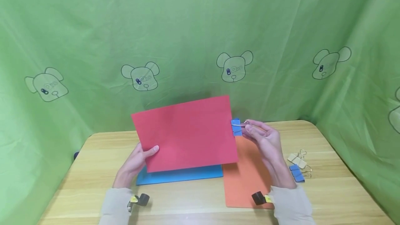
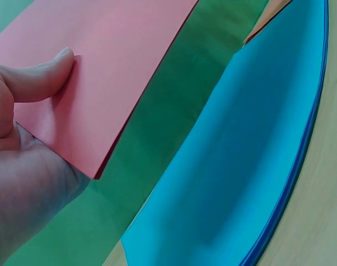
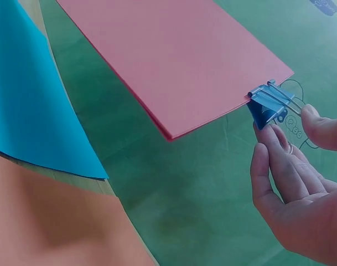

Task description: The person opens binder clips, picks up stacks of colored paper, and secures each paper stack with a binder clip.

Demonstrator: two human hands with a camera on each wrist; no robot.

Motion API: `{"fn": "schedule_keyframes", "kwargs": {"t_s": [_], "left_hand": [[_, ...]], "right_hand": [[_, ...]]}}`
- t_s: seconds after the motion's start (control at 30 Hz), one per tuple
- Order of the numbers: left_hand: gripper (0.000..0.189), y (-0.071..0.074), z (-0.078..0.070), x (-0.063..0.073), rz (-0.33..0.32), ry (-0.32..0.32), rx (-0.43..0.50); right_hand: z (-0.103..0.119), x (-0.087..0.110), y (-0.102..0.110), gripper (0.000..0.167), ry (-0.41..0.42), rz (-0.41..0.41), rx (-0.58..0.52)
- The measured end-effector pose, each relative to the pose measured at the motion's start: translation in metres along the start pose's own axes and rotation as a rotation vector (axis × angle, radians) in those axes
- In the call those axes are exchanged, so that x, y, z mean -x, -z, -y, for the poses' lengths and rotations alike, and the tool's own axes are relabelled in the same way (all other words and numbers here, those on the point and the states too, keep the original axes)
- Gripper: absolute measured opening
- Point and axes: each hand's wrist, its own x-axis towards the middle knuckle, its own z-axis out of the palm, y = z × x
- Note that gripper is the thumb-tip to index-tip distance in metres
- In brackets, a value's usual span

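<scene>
A stack of red paper is held up above the table, tilted toward the head camera. My left hand grips its lower left edge, thumb on the front face and the other fingers behind, hidden by the paper. A blue binder clip sits on the right edge of the red paper. My right hand pinches that clip's wire handles; in the right wrist view the thumb presses one handle of the binder clip and the fingers lie below it.
Blue paper lies on the wooden table under the red stack. Orange paper lies to its right. At the right are a white binder clip and another blue binder clip. A green curtain hangs behind.
</scene>
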Motion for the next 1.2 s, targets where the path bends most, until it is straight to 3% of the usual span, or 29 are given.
{"fn": "schedule_keyframes", "kwargs": {"t_s": [0.47,0.63,1.2], "left_hand": [[0.052,-0.0033,0.0016,0.0011,0.012,-0.003,0.011],[0.053,-0.0044,0.0007,0.0013,0.005,0.019,0.013],[0.05,-0.007,0.0007,-0.0007,0.041,-0.024,0.034]], "right_hand": [[-0.0032,0.001,-0.0031,0.023,-0.009,0.006,-0.018],[-0.0039,0.0003,-0.006,0.028,-0.018,0.013,-0.01],[-0.0056,0.0006,-0.0085,0.039,-0.035,0.029,-0.016]]}}
